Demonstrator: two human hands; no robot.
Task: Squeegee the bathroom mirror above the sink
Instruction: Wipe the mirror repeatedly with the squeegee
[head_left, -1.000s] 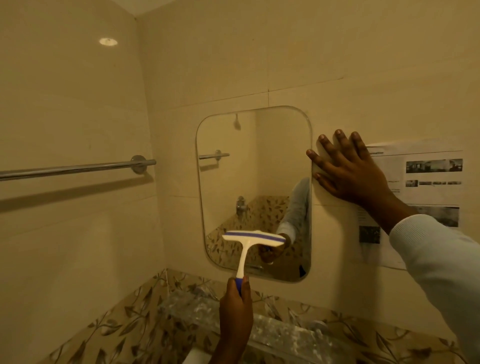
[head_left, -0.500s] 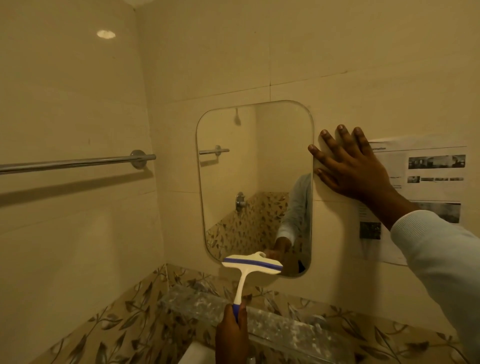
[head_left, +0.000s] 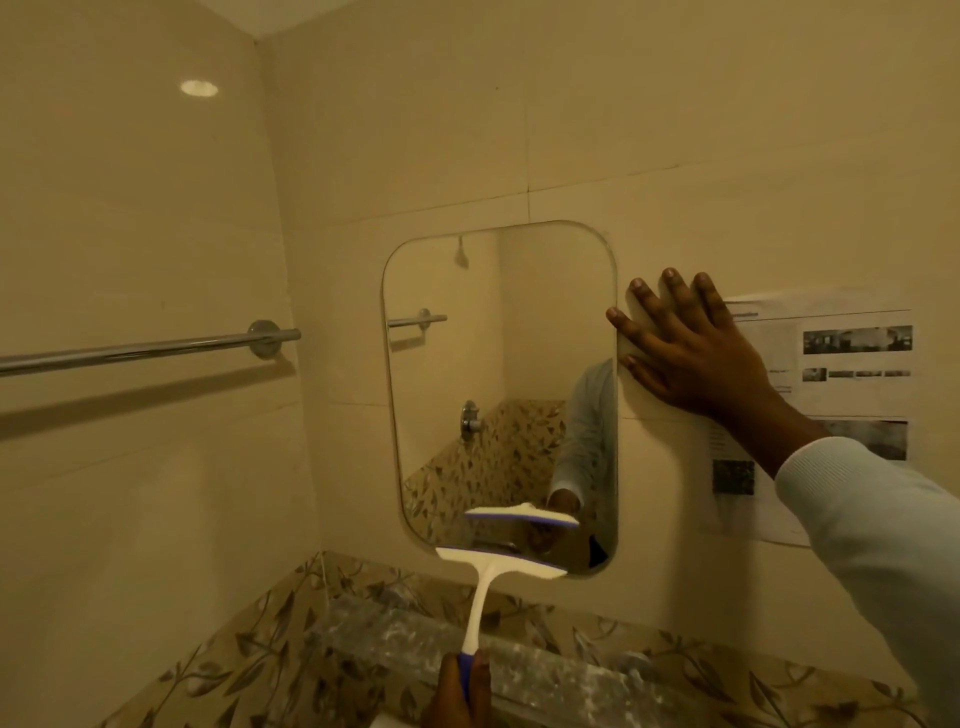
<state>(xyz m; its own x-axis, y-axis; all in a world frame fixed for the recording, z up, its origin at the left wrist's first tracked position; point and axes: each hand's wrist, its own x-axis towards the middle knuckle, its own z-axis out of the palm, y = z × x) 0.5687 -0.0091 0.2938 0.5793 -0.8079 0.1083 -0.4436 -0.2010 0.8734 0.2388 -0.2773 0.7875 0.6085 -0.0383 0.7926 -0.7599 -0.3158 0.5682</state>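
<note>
A rounded rectangular mirror (head_left: 498, 364) hangs on the beige tiled wall. My left hand (head_left: 460, 691), low at the bottom edge of the view, grips the blue end of a white squeegee (head_left: 488, 582). The squeegee's blade lies across the mirror's bottom edge, and its reflection shows just above. My right hand (head_left: 696, 353) rests flat on the wall beside the mirror's right edge, fingers spread, holding nothing. The sink is hidden below the view.
A chrome towel bar (head_left: 150, 348) runs along the left wall. A printed paper sheet (head_left: 831, 395) is stuck to the wall under and right of my right hand. A glass shelf (head_left: 545, 670) sits below the mirror over leaf-patterned tiles (head_left: 249, 660).
The squeegee has slid down the mirror from its lower part to the bottom edge. My right hand has stayed on the wall.
</note>
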